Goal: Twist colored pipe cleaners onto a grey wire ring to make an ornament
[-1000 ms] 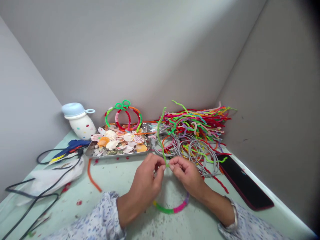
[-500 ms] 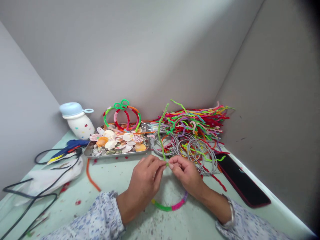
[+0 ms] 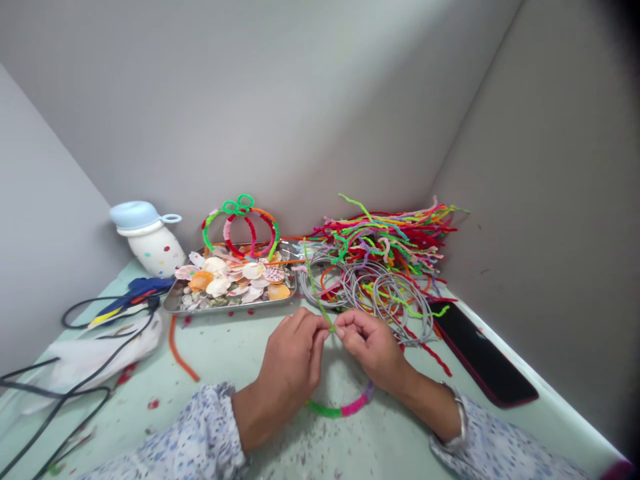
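Observation:
My left hand [image 3: 293, 360] and my right hand [image 3: 373, 350] meet fingertip to fingertip over the pale green table [image 3: 240, 373]. Both pinch a green pipe cleaner [image 3: 315, 290] where it joins a hoop [image 3: 340, 408] wrapped in green, pink and purple fuzz. The pipe cleaner's free end slants up and to the left, toward the tray. The hoop's lower arc shows between my wrists; the rest is hidden behind my hands.
A metal tray [image 3: 173, 303] of seashells sits behind, with finished fuzzy hoops [image 3: 240, 223] standing at its back. Grey wire rings [image 3: 380, 293] and a heap of coloured pipe cleaners [image 3: 390, 233] lie right. A phone [image 3: 480, 360], glue gun [image 3: 130, 297], cables, white jar [image 3: 147, 240].
The green pipe cleaner's free end has swung down from nearly upright to a low slant leftward. My hands stay pinched at the same spot.

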`<state>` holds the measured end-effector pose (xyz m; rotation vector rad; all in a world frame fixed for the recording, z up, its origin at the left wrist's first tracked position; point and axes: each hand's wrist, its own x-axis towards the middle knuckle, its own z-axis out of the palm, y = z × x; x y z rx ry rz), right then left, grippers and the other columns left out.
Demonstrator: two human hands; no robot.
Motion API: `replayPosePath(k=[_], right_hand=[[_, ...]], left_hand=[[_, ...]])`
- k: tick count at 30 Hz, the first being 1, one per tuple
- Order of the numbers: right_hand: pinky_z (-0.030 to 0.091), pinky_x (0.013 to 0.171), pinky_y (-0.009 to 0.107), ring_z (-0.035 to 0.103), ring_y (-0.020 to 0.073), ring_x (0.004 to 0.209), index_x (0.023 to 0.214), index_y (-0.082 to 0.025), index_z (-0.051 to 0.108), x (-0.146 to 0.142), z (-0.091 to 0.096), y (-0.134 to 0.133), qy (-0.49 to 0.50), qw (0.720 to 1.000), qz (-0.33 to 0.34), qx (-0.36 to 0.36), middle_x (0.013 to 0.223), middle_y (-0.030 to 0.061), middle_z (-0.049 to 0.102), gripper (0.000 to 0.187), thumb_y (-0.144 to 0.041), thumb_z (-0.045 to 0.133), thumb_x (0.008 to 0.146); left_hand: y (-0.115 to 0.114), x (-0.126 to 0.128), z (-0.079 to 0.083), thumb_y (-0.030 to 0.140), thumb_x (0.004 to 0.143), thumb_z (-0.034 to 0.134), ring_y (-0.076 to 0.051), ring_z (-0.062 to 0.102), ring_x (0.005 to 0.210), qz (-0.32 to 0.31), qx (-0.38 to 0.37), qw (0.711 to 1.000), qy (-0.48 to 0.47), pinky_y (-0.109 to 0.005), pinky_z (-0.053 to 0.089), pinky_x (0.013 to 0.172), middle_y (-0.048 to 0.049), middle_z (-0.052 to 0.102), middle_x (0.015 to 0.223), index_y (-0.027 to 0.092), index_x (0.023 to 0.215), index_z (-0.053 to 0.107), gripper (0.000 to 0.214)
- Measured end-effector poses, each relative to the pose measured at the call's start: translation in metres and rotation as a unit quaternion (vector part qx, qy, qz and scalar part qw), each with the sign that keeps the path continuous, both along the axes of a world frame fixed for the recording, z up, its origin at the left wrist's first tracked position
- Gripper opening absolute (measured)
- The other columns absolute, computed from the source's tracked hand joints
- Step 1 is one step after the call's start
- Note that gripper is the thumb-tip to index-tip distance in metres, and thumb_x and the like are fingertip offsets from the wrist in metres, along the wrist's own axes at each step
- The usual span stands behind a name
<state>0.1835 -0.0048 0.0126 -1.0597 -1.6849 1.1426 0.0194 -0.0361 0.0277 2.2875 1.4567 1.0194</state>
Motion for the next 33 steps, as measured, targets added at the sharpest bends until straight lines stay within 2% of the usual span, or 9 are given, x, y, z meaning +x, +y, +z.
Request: replayPosePath(k=[12, 14, 18, 33], right_hand=[[0.027, 0.046, 0.021, 0.032, 0.0093, 0.049, 0.08, -0.017, 0.059, 0.0, -0.007, 0.001, -0.008, 0.999, -0.01, 0.032, 0.055, -0.0069, 0.034, 0.02, -0.036, 0.053, 0.082], [0.028, 0.046, 0.021, 0.033, 0.0095, 0.049, 0.08, -0.017, 0.059, 0.0, -0.008, 0.001, -0.014, 0.999, -0.017, 0.044, 0.055, -0.0067, 0.035, 0.02, -0.036, 0.053, 0.083], [0.029, 0.046, 0.021, 0.034, 0.0095, 0.049, 0.08, -0.017, 0.059, 0.001, -0.009, 0.0, -0.027, 0.997, -0.019, 0.066, 0.055, -0.0065, 0.036, 0.019, -0.035, 0.053, 0.084], [0.034, 0.047, 0.021, 0.04, 0.0096, 0.048, 0.078, -0.018, 0.06, 0.006, 0.002, -0.002, -0.072, 0.98, -0.042, 0.183, 0.055, -0.0053, 0.044, 0.015, -0.03, 0.054, 0.083]], left_hand=[[0.001, 0.0, -0.001, 0.018, 0.094, 0.044, -0.018, 0.054, 0.082, -0.016, -0.012, 0.996, -0.086, -0.03, 0.042, 0.073, -0.004, 0.057, 0.087, 0.018, 0.093, 0.059, 0.014], [0.001, -0.001, -0.003, 0.018, 0.094, 0.044, -0.018, 0.054, 0.084, -0.022, -0.006, 0.996, -0.084, -0.031, 0.042, 0.074, -0.0045, 0.057, 0.089, 0.019, 0.098, 0.06, 0.016], [-0.001, -0.001, -0.003, 0.018, 0.094, 0.044, -0.018, 0.053, 0.082, -0.02, -0.001, 0.998, -0.068, -0.031, 0.041, 0.074, -0.0048, 0.057, 0.087, 0.018, 0.095, 0.061, 0.017], [0.0, -0.003, 0.019, 0.021, 0.091, 0.048, -0.015, 0.054, 0.077, -0.029, -0.087, 0.986, -0.139, -0.027, 0.04, 0.069, -0.0018, 0.056, 0.082, 0.018, 0.086, 0.062, 0.015]])
